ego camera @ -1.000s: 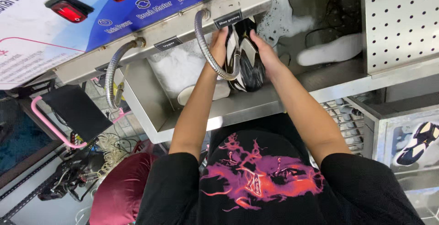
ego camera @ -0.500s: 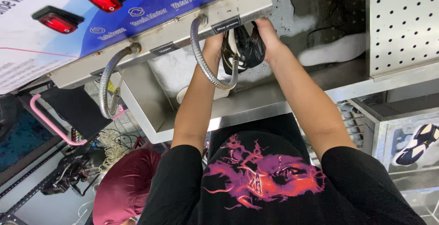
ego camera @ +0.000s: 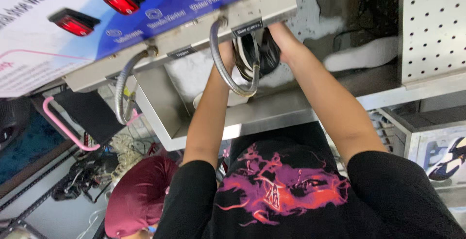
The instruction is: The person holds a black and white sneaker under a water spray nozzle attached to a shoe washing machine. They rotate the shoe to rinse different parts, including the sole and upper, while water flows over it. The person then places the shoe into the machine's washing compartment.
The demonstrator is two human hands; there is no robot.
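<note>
Both my arms reach forward into a steel sink [ego camera: 272, 117] under a blue control panel [ego camera: 194, 6]. My left hand [ego camera: 225, 57] and my right hand [ego camera: 285, 39] hold a black and white shoe [ego camera: 259, 54] between them, close under the panel's lower edge. The panel edge hides the top of the shoe and my fingertips. A bent flexible metal hose [ego camera: 228, 76] hangs right in front of the shoe, by my left wrist.
A second metal hose [ego camera: 121, 91] hangs at the left. White foam and a white shoe [ego camera: 363, 55] lie in the basin at the right. A perforated steel panel [ego camera: 432, 25] stands at the far right. A maroon rounded thing [ego camera: 138, 195] and tangled cables [ego camera: 82, 181] sit at the lower left.
My hands have carried the shoe farther in and up toward the panel's underside, so more of it is hidden. The view has shifted closer to the sink.
</note>
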